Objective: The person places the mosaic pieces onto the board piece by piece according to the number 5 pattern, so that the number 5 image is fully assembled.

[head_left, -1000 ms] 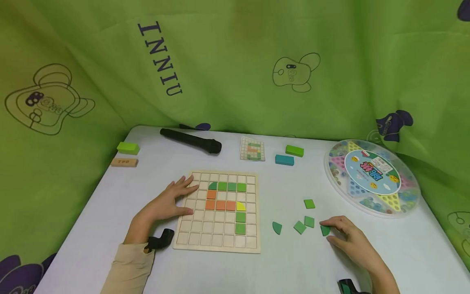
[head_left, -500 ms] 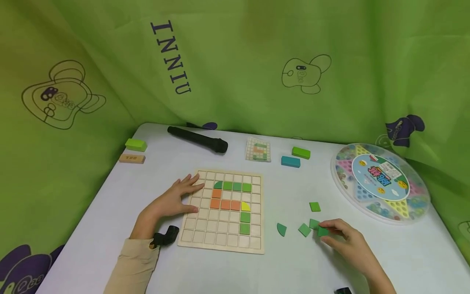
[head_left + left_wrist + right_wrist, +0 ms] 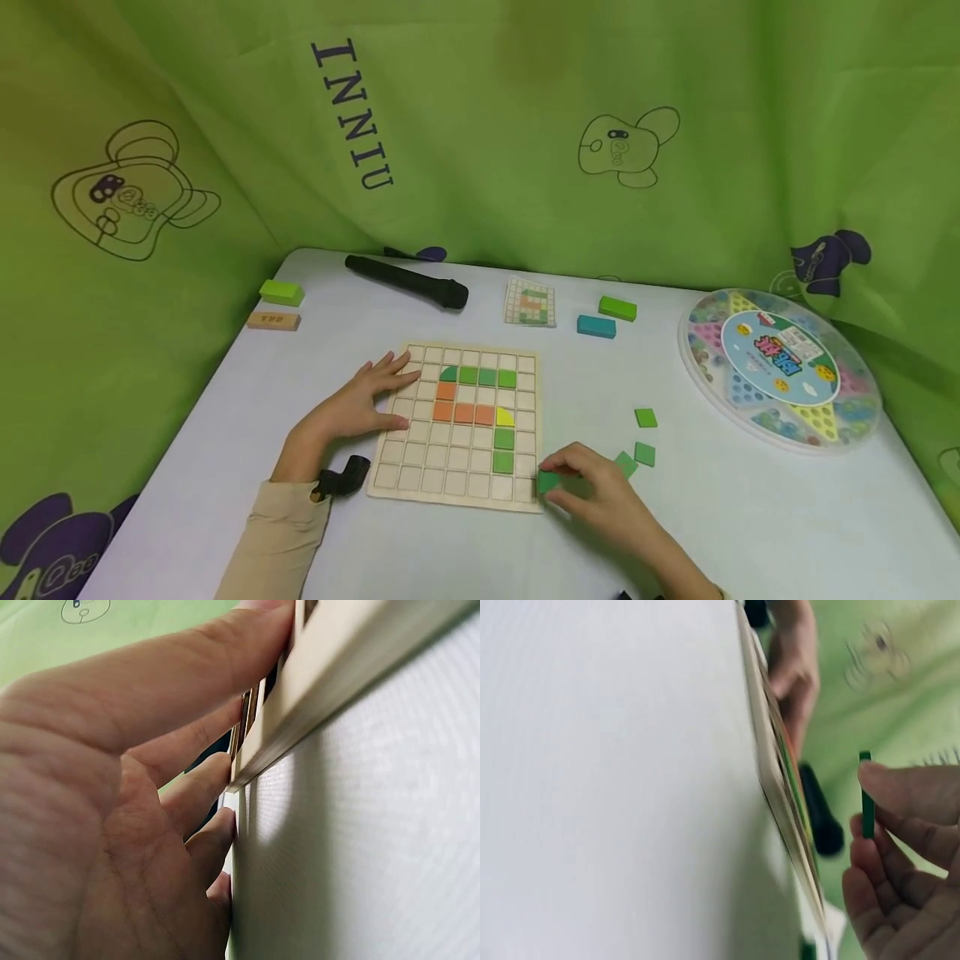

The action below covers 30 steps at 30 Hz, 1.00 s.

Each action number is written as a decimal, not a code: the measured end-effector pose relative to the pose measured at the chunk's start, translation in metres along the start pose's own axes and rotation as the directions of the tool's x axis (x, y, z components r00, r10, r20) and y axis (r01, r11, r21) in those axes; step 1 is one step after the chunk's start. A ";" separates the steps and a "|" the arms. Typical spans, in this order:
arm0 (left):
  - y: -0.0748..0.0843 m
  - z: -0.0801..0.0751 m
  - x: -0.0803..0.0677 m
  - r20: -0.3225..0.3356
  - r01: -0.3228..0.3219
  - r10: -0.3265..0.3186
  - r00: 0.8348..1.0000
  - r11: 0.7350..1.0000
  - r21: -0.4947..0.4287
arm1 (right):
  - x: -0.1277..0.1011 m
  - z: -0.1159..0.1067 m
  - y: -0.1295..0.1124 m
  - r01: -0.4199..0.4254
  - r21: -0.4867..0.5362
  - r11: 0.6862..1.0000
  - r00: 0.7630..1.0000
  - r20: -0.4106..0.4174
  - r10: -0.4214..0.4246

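Note:
The wooden grid board (image 3: 410, 479) lies flat, with green squares, orange squares, a yellow tile (image 3: 505, 417) and a rounded dark green tile (image 3: 448, 374) set in its cells. My left hand (image 3: 341, 412) rests spread along the board's left edge; in the left wrist view its thumb lies over the wooden rim (image 3: 300, 690). Between thumb and fingers, my right hand (image 3: 600, 500) pinches a dark green tile (image 3: 547, 481) at the board's lower right edge. Seen edge-on in the right wrist view, that thin tile (image 3: 868, 810) stands raised above the board's surface.
Loose green tiles (image 3: 645, 454) lie right of the board, one partly behind the right hand. Behind the board are a black microphone (image 3: 408, 283), a pattern card (image 3: 530, 302) and a blue block (image 3: 596, 326). A round Chinese checkers case (image 3: 780, 371) stands at right.
My right hand has picked up the dark green tile from the table and carried it left to the board's edge. The left hand has stayed on the board. The head view has shifted slightly.

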<state>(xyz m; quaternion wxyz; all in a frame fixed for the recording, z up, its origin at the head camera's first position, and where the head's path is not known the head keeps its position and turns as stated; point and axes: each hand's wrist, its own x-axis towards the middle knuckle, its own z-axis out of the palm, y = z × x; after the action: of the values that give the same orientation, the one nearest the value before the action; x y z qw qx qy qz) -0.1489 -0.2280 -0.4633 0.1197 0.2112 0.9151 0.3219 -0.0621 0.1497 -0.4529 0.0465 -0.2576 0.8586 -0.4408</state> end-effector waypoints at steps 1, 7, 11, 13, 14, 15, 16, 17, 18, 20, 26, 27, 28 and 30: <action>0.001 0.000 0.001 -0.004 -0.002 0.002 1.000 1.000 -0.002 | 0.003 0.005 -0.003 -0.001 0.011 1.000 1.000 0.005 0.001; 0.002 0.000 0.004 -0.011 -0.024 0.024 1.000 1.000 -0.016 | 0.017 0.033 -0.011 -0.040 0.033 0.999 0.999 0.005 0.040; 0.002 0.002 0.005 -0.002 -0.034 0.034 0.999 0.999 -0.014 | 0.018 0.045 -0.011 -0.066 0.008 0.998 0.998 -0.013 0.066; 0.001 0.002 0.005 -0.004 -0.033 0.033 0.999 0.999 -0.009 | 0.017 0.049 -0.011 -0.073 -0.007 0.997 0.997 -0.027 0.073; 0.001 0.002 0.005 -0.006 -0.029 0.029 1.000 1.000 -0.011 | 0.017 0.050 -0.011 -0.075 -0.011 0.997 0.997 -0.031 0.074; 0.001 0.002 0.005 -0.005 -0.026 0.025 1.000 1.000 -0.012 | 0.018 0.052 -0.011 -0.077 -0.015 0.997 0.996 -0.035 0.076; 0.001 0.001 0.004 -0.004 -0.019 0.018 1.000 1.000 -0.015 | 0.018 0.053 -0.012 -0.080 -0.019 0.997 0.996 -0.038 0.079; 0.001 0.001 0.004 -0.003 -0.014 0.014 1.000 1.000 -0.017 | 0.018 0.054 -0.012 -0.082 -0.023 0.996 0.996 -0.040 0.081; 0.001 0.001 0.003 -0.002 -0.012 0.012 1.000 1.000 -0.015 | 0.018 0.055 -0.012 -0.084 -0.027 0.996 0.996 -0.043 0.083; 0.000 0.000 0.003 0.001 -0.009 0.009 1.000 1.000 -0.012 | 0.019 0.057 -0.013 -0.090 -0.041 0.995 0.995 -0.046 0.088; 0.001 -0.001 0.001 0.000 -0.014 0.014 1.000 1.000 -0.015 | 0.020 0.060 -0.015 -0.112 -0.051 0.992 0.993 -0.047 0.110; 0.000 -0.001 0.001 0.000 -0.016 0.016 1.000 1.000 -0.014 | 0.020 0.060 -0.014 -0.114 -0.051 0.992 0.993 -0.046 0.112; 0.000 -0.001 0.001 0.000 -0.018 0.018 1.000 1.000 -0.013 | 0.020 0.060 -0.014 -0.114 -0.055 0.992 0.993 -0.044 0.111; 0.000 0.000 0.002 0.001 -0.021 0.021 1.000 1.000 -0.010 | 0.020 0.061 -0.013 -0.111 -0.057 0.992 0.993 -0.043 0.109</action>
<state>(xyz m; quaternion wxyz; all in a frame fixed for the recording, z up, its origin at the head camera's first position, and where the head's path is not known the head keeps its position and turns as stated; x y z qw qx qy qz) -0.1504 -0.2273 -0.4630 0.1177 0.2204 0.9112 0.3276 -0.0553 0.0892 -0.4763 0.0459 -0.2023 0.8850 -0.4168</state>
